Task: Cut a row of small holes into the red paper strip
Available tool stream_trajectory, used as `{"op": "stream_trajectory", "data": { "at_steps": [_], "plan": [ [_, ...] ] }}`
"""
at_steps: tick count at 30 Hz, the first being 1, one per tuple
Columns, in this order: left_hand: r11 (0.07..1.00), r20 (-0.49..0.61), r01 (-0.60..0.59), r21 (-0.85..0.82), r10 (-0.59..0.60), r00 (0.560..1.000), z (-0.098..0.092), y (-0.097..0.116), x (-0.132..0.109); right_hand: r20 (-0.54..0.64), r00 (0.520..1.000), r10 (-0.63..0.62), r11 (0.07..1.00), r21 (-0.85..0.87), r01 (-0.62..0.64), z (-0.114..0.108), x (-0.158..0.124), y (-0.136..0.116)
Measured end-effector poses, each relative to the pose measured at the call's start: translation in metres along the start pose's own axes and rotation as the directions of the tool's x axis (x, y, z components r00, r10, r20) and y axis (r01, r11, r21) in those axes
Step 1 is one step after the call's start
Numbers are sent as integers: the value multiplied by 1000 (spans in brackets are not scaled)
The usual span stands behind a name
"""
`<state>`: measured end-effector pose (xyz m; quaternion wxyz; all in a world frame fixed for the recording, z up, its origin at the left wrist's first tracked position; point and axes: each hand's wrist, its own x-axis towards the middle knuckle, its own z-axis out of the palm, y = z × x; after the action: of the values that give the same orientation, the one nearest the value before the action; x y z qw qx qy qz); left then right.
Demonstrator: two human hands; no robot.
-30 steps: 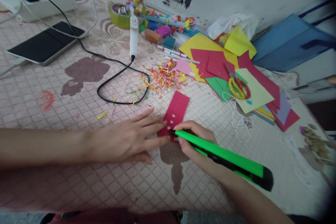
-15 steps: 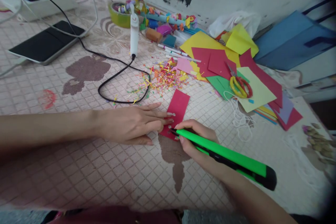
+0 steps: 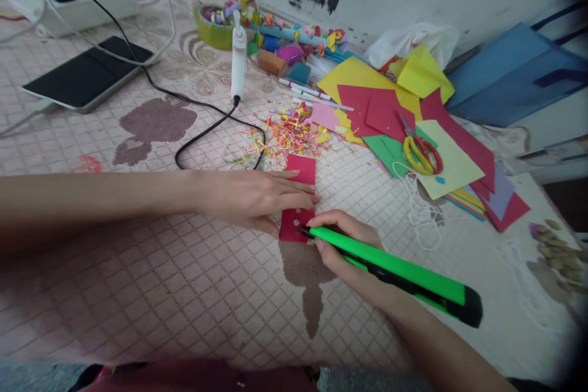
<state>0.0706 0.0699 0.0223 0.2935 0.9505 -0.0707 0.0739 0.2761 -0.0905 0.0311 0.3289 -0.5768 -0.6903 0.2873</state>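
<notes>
A narrow red paper strip [image 3: 301, 165] lies upright in my view on the patterned tablecloth, with pale round spots down its lower part. Across its middle rests my left hand [image 3: 261, 196], palm down and fingers stretched out, pressing on the paper. My right hand [image 3: 346, 236] is closed around a green and black utility knife [image 3: 395, 263], held low near its front end. The dark tip of the knife meets the strip near its lower right edge, beside the spots. Whether the tip cuts into the paper is too small to tell.
Colourful paper scraps [image 3: 298, 131] lie beyond the strip. A white glue gun [image 3: 237, 64] stands behind, its black cord looping on the cloth. Scissors [image 3: 420, 153] rest on coloured paper sheets [image 3: 452, 153] to the right, near white string [image 3: 420, 214]. A tablet [image 3: 87, 76] lies left.
The red strip has turned from slanted to nearly straight. My left hand has shifted slightly up and right over it. The utility knife stays in my right hand at almost the same place.
</notes>
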Motion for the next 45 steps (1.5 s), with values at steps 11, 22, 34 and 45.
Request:
{"op": "stream_trajectory", "data": {
  "at_steps": [11,22,34,45],
  "plan": [
    [987,115,-10,-163,29,993,1,-14,14,-17,995,-97,995,11,97,2,1,12],
    [990,53,5,-138,3,999,7,-6,7,5,995,-96,995,19,95,-1,1,8],
    [998,37,31,-53,-29,999,15,1,-3,-33,989,-146,989,-5,146,-2,3,8],
    [994,-77,93,53,-89,993,33,18,-6,-28,995,-91,996,-21,90,0,-3,4]
  ]
}}
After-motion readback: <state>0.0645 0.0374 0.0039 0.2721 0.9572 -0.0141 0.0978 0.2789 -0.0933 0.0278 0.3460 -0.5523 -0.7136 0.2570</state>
